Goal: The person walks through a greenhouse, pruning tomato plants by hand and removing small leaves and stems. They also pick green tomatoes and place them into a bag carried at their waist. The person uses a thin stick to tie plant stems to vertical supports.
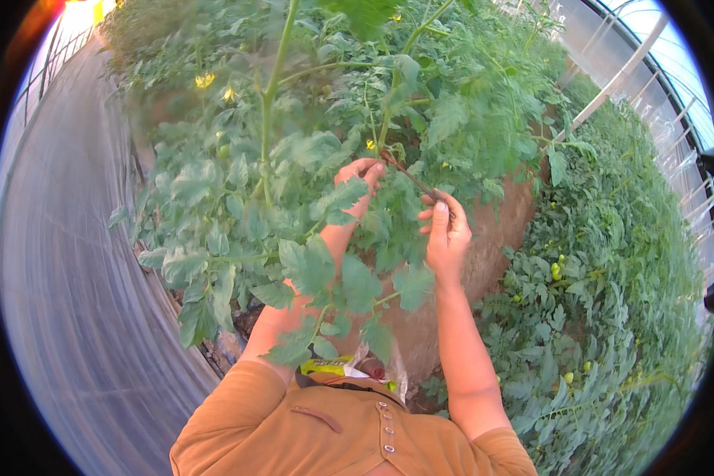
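Note:
My right hand (447, 235) grips a thin dark stick (415, 181) between thumb and fingers. Its reddish-brown end reaches up and left to a tomato stem (385, 122), close to the fingertips of my left hand (360, 172). The left thumb and fingers are pinched together beside that stem; whether they hold part of the plant is unclear. Just above them is a yellow tomato flower (370, 144). Tomato leaves (315, 265) hang in front of my left forearm and hide part of it. A thicker upright stem (266, 119) rises to the left of the hands.
Plastic sheeting (77, 238) curves along the left side. A bare soil path (500, 223) runs to my right, with another tomato row (595, 297) bearing green fruit beyond it. A slanted pole (619, 77) stands at upper right. At my waist is a printed plastic bag (327, 364).

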A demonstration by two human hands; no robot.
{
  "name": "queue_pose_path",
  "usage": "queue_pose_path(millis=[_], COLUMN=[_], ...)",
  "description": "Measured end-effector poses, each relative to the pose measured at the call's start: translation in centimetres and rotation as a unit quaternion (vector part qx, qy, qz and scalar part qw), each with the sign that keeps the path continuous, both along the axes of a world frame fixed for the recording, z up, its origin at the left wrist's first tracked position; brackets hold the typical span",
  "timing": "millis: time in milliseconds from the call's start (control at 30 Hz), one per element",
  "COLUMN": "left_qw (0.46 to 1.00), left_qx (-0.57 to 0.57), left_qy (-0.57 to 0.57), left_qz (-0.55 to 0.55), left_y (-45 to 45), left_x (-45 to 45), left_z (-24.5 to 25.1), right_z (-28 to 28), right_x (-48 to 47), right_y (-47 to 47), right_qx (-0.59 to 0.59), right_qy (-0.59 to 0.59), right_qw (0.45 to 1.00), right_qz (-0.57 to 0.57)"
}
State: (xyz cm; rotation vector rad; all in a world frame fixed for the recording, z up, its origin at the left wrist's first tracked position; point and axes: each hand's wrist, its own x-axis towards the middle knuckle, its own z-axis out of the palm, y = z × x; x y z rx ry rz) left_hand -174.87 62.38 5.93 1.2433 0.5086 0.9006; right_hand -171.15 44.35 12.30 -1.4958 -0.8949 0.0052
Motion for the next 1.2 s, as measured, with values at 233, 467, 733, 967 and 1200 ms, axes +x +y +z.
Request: queue_pose_path(millis=[233,467,733,967,1200], left_qw=[0.999,0.9,0.659,0.684,0.701], left_qx=[-0.028,0.18,0.47,0.342,0.324], left_qy=[-0.026,0.209,0.28,0.235,0.232], left_qz=[-0.033,-0.338,-0.517,-0.6,-0.592], left_y=[-2.8,-15.8,-25.6,-26.7,-29.3], left_x=[-1.5,-11.0,-11.7,-9.4,-7.9], left_z=[-0.8,-11.4,-14.8,-16.2,-15.4], right_z=[2.2,-4.6,-13.3,-14.5,-14.9], right_x=[-0.3,-0.5,-5.7,-6.8,-6.6], right_y=[-5.7,-23.6,-33.6,-36.9,-38.8], right_qx=[0.11,0.151,0.06,-0.001,-0.121], right_qy=[0.054,0.202,0.31,0.285,0.196], right_qw=[0.991,0.953,0.922,0.933,0.951], right_qz=[-0.056,-0.166,-0.223,-0.22,-0.206])
